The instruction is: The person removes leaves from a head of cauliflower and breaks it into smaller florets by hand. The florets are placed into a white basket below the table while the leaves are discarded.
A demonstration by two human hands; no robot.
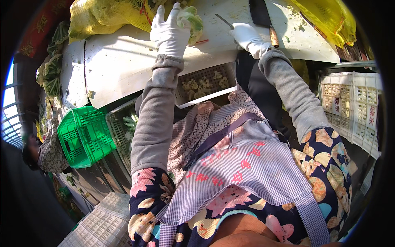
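My left hand (170,32), in a white glove, reaches to the far side of the white work surface (123,61). Its fingers are spread against a cauliflower with pale green leaves (192,24); whether they grip it is hidden. Beside it lies a yellow mesh bag (105,20). My right hand (249,38), also gloved in white, holds a narrow-bladed knife (224,21), its tip pointing up and left. Just right of that hand lies a cleaver with a dark blade (259,14) and wooden handle (273,36).
Below the table edge, a crate (203,100) holds cauliflower pieces (200,86). Green (86,139) and white crates (351,105) stand at either side. Another yellow mesh bag (334,18) lies far right. Leafy cauliflowers (53,74) sit far left, near another person's sleeve (52,154).
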